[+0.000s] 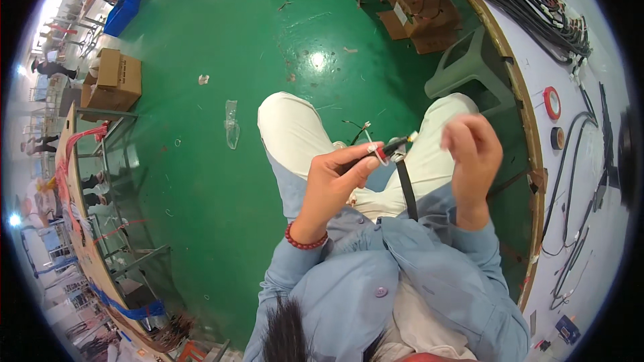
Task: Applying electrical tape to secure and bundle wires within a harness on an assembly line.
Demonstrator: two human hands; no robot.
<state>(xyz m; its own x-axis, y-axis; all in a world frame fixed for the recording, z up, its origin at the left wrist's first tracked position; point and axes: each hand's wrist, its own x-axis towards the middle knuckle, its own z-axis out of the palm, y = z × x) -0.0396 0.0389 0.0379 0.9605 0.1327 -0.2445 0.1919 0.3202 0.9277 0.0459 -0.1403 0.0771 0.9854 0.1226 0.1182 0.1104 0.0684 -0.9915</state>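
Note:
My left hand (339, 184) pinches a black cable (397, 145) in front of my lap. A red band (381, 153) and a white cable tie (373, 147) go round the cable near my fingertips. A small pale connector (412, 137) shows at its far end. My right hand (473, 154) is raised off to the right, apart from the cable. Its fingers are loosely bent and somewhat blurred, with nothing visible between them. A black strap (406, 191) hangs below the cable across my lap.
To the right, a worktable (537, 141) carries a bundle of black cables (530, 3), red tape (551, 102) and black tape (557, 138). A grey-green stool (469, 70) and an open carton (429, 23) stand beside it. Another carton (121, 84) and a bench (84, 188) are left.

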